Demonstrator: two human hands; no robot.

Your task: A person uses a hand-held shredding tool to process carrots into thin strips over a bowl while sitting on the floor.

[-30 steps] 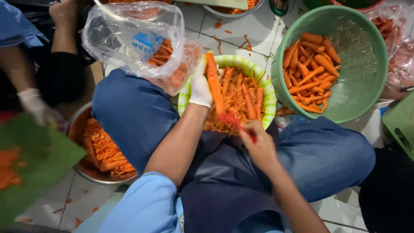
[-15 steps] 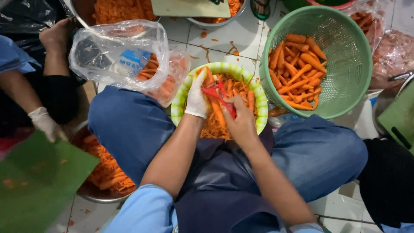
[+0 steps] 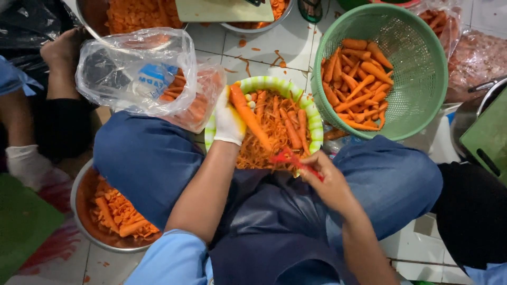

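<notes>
The person sits low with knees in blue denim spread wide, and nearly everything crowds the white tiled floor (image 3: 274, 47) around them. Largest is the round green plastic mesh basket (image 3: 417, 79) at upper right, tilted, with peeled orange carrots (image 3: 356, 84) heaped against its near wall; its rim almost touches the smaller green-and-white striped plastic bowl (image 3: 315, 124) set between the knees, full of carrot peelings and a few whole carrots. A crumpled clear plastic bag (image 3: 134, 71) of carrots rests on the left knee, its edge just beside the bowl. Below that knee a round metal basin (image 3: 79, 190) holds orange scraps. Bare tile shows only in a narrow patch above the bowl, strewn with shavings.

The left hand (image 3: 228, 122), in a white glove, is closed round the top end of a long orange carrot (image 3: 251, 121) slanting down over the bowl. The right hand (image 3: 327, 177), bare, has its fingers curled tight about a red-handled peeler (image 3: 290, 158), whose head lies at the carrot's lower end above the bowl's near rim.
</notes>
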